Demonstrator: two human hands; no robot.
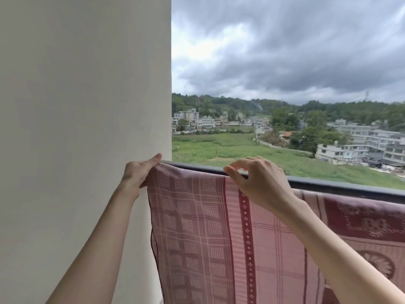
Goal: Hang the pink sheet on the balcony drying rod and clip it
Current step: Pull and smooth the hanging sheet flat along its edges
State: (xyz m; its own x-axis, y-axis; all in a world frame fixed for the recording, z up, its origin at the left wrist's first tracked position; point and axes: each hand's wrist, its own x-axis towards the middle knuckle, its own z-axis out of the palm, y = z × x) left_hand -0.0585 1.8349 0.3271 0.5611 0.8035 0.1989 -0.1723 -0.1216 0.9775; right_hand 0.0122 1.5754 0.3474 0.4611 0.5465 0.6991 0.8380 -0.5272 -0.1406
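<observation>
Left hand (140,171): grasping the far left corner of the pink sheet (197,227), the cloth pinched between thumb and forefinger right beside the white wall (83,106). The remaining fingers are curled behind the fabric.

Right hand (258,181): set on the sheet's top fold further right, thumb and forefinger closed in a pinch at the edge; whether cloth is actually caught between them cannot be told. The other fingers are loosely bent over the rail.

One sheet, draped over the dark, smooth, straight drying rod (350,187), hanging down on the near side. The fabric is thin and woven, with a check pattern of dotted squares at left, a dark red dotted stripe down the middle, and floral medallions at right. Its left edge is hemmed dark.

Two bare forearms, one rod, one sheet.
</observation>
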